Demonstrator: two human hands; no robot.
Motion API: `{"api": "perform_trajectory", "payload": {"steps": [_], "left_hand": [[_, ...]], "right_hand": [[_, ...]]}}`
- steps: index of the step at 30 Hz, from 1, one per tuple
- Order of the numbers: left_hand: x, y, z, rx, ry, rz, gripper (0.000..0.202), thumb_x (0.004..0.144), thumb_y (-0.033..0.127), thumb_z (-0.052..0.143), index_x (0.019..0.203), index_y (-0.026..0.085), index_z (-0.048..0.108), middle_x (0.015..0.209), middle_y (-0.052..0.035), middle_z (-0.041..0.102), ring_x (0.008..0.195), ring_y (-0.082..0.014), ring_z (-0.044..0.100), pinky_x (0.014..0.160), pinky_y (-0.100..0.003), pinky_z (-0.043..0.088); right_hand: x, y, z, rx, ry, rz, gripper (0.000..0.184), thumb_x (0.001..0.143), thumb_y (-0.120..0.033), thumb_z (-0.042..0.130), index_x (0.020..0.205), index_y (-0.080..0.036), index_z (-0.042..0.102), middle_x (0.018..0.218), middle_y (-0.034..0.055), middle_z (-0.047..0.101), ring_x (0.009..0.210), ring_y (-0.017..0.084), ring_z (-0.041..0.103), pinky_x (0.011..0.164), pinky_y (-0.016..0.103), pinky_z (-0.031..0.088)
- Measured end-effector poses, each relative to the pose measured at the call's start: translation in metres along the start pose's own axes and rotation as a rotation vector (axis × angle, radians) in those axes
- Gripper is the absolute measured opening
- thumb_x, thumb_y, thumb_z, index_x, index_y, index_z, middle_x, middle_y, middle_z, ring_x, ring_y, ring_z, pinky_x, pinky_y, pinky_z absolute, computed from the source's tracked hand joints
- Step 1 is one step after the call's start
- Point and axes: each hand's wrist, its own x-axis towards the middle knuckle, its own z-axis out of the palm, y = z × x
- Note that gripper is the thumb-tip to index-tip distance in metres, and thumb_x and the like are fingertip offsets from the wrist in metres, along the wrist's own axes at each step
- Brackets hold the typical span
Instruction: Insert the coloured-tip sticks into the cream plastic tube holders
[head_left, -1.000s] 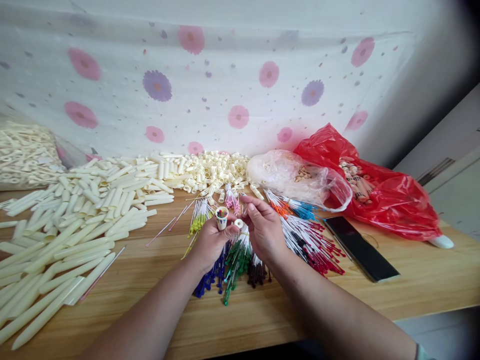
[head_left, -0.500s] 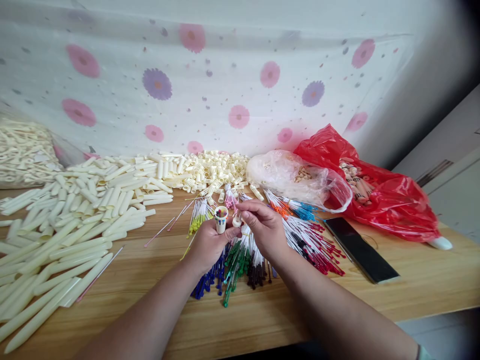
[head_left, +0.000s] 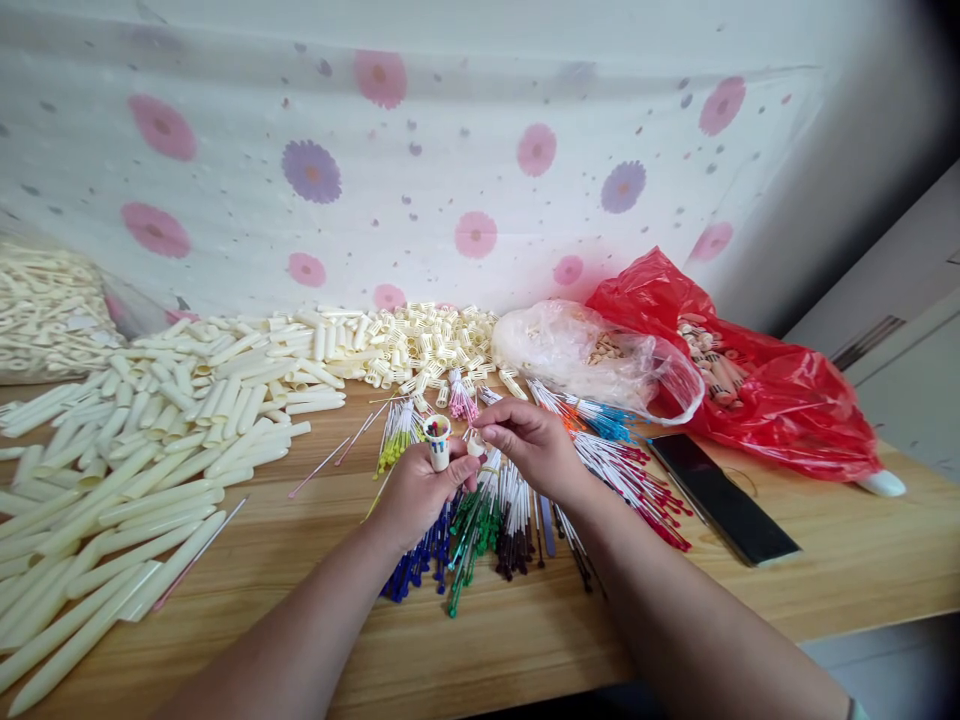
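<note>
My left hand (head_left: 416, 488) is closed round a short cream pen barrel (head_left: 437, 441) held upright, with coloured refill tips showing in its open top. My right hand (head_left: 529, 446) pinches a small cream cap piece (head_left: 475, 446) just right of the barrel. Both hands hover over bundles of thin pen refills (head_left: 480, 515) with blue, green, brown and red tips lying on the wooden table (head_left: 465, 640).
Long cream pen tubes (head_left: 112, 500) cover the table's left. Shorter tubes and small cream clips (head_left: 427, 345) lie at the back. A clear bag (head_left: 592, 355) and a red bag (head_left: 757, 385) of parts sit at the right, beside a black phone (head_left: 720, 497). A flowered sheet (head_left: 375, 170) hangs behind.
My right hand has brought the small cap piece up beside the barrel and shifted slightly right. The left hand with the barrel has moved little.
</note>
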Motion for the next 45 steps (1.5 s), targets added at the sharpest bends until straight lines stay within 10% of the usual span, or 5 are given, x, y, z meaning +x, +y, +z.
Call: {"api": "perform_trajectory", "payload": {"steps": [8,17,33,45], "left_hand": [[0.000,-0.001,-0.004,0.019,-0.052,0.010,0.037,0.082,0.044,0.059,0.059,0.015,0.056,0.054,0.0017,0.053,0.046,-0.0070,0.038,0.046,-0.022,0.028],[0.003,-0.003,-0.002,0.163,-0.068,0.002,0.034,0.080,0.040,0.058,0.057,0.016,0.052,0.052,0.0021,0.050,0.053,-0.0104,0.044,0.055,-0.024,0.033],[0.003,0.006,-0.003,0.054,-0.042,-0.083,0.032,0.076,0.040,0.062,0.058,0.016,0.051,0.048,0.0048,0.046,0.045,-0.0071,0.036,0.047,-0.021,0.026],[0.003,0.005,-0.001,0.086,-0.052,-0.099,0.034,0.077,0.041,0.062,0.057,0.016,0.051,0.046,0.0052,0.045,0.044,-0.0070,0.035,0.047,-0.021,0.025]], "right_hand": [[0.002,-0.001,-0.007,-0.110,-0.083,-0.056,0.015,0.084,-0.033,0.062,0.080,-0.019,0.066,0.075,0.0028,0.065,0.068,0.013,0.059,0.062,0.026,0.047],[0.000,-0.009,-0.004,-0.769,-0.256,-0.015,0.031,0.094,-0.029,0.042,0.067,-0.017,0.051,0.065,0.0012,0.051,0.061,0.012,0.044,0.058,0.025,0.031],[0.003,-0.005,-0.014,-0.382,-0.281,-0.042,0.017,0.090,-0.030,0.051,0.080,-0.018,0.057,0.076,0.0018,0.058,0.067,0.012,0.050,0.061,0.023,0.038],[0.003,-0.006,-0.012,-0.630,-0.303,-0.019,0.024,0.092,-0.026,0.046,0.069,-0.018,0.049,0.068,-0.0001,0.050,0.063,0.012,0.043,0.059,0.024,0.032]]}}
